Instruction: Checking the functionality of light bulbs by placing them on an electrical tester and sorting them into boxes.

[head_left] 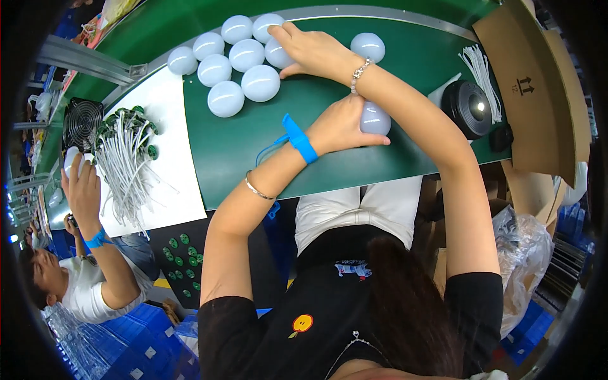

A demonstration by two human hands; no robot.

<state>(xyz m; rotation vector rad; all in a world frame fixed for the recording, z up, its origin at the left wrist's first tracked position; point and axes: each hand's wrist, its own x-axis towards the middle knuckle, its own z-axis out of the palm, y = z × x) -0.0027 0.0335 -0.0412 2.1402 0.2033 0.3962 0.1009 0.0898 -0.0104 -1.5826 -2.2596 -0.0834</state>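
Observation:
My left hand (342, 125), with a blue strap and a bangle at its wrist, is closed round a white frosted globe (375, 120) near the table's front edge. Crossing over it, my right hand (316, 54) reaches to the far side, its fingers and thumb on either side of another white globe (276, 54), partly hidden by the hand. That one belongs to a cluster of several such globes (246, 56) lying close together on the green tabletop (285, 171). A lone globe (368, 47) stands beyond my right wrist.
Right: a black round device (467, 109), white cables (480, 73) and an open cardboard box (532, 82). Left: white wires with green circuit boards (123, 161) on a white sheet (183, 183), and a black fan (82, 120). A co-worker's hand (83, 190) holds something white. Loose green boards (183, 259) lie lower left.

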